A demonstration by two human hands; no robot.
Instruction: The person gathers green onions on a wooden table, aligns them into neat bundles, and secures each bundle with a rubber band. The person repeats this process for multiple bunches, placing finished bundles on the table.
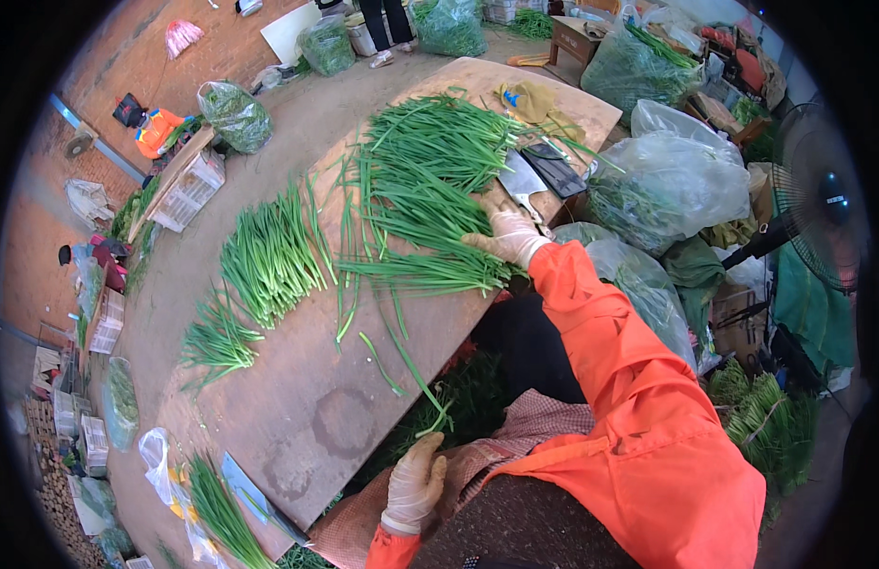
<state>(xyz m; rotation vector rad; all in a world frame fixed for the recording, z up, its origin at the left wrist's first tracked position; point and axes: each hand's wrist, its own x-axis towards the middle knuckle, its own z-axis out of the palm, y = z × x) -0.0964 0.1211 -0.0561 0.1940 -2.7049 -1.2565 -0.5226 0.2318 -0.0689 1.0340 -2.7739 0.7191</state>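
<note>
Both hands wear pale, stained gloves. My right hand [507, 231] rests with fingers spread on the large pile of green garlic chives [439, 206] on the wooden table [297, 398]. Beside it lie a cleaver [521, 178] and a dark smartphone [553, 169]. My left hand [416, 484] is low over my lap, below the table edge, its fingers slightly curled; a loose stalk [421, 380] hangs over the edge and ends at its fingertips, and whether it is gripped is unclear. A neat bundle of chives [272, 263] and a smaller bunch [220, 341] lie further left.
A second knife [251, 491], more chives [222, 512] and a plastic bag [165, 469] lie at the table's near left end. Stuffed plastic bags [660, 185] and a standing fan [816, 199] are at right. A person in orange [154, 131] sits beyond, and another person's legs [386, 25] show at the top.
</note>
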